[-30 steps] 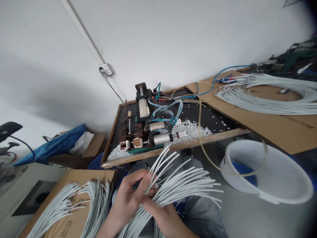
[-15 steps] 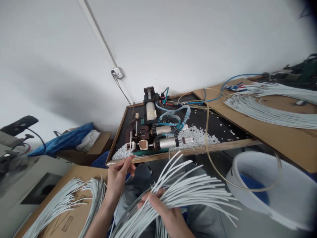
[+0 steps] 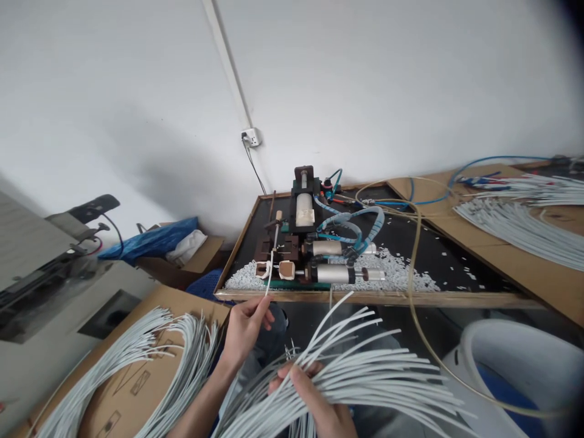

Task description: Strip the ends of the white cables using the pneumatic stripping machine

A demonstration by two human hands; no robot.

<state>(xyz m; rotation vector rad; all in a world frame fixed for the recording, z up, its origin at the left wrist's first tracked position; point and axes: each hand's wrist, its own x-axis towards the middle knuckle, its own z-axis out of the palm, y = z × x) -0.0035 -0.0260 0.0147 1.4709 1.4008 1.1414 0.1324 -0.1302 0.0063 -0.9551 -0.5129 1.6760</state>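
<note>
My left hand (image 3: 250,323) pinches a single white wire (image 3: 268,286) between thumb and fingers, just in front of the bench edge. The wire's upper end reaches up between two pale-edged jaw blocks (image 3: 286,270) of a pneumatic machine (image 3: 331,274) and curves slightly. I cannot tell whether the blocks touch it. Lower down, my right hand (image 3: 314,389) is closed around a thick bundle of white wires (image 3: 365,380). Their loose ends fan out up and to the right; the rest hangs down over my lap.
White scraps (image 3: 401,271) lie around the machine on the black, wood-edged bench (image 3: 401,296). More wire bundles rest on cardboard at left (image 3: 114,353) and right (image 3: 515,228). A white bucket (image 3: 474,347) stands at lower right, with a yellowish hose (image 3: 413,267) looping before it.
The camera view has swung left, so everything appears farther right. The wire in my left hand now leans and bends closer to the right jaw block. My right hand keeps its hold.
</note>
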